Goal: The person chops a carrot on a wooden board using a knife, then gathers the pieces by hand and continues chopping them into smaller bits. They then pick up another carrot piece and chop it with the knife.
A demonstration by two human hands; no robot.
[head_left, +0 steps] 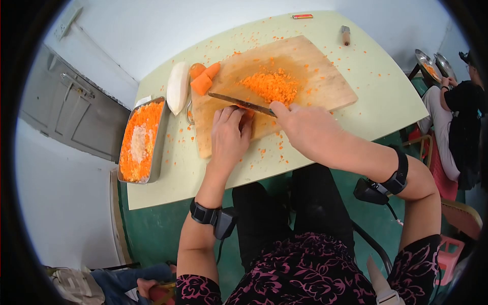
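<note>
My right hand (307, 127) grips the handle of a kitchen knife (236, 101), its dark blade slanting left across the wooden cutting board (325, 91). Under the blade, the curled fingers of my left hand (231, 133) press on a piece of carrot (249, 113), mostly hidden by the fingers and knife. Just beyond the blade lies a heap of finely chopped carrot (272, 87). Larger carrot pieces (202, 84) rest at the board's left edge, beside a peeled white radish (177, 89).
A metal tray (161, 147) of chopped carrot with a pale heap on top stands at the table's left. A peeler-like tool (345, 36) and a red packet (302, 16) lie at the far edge. Carrot bits dot the table (391, 96). Another person (457, 101) sits at right near metal bowls.
</note>
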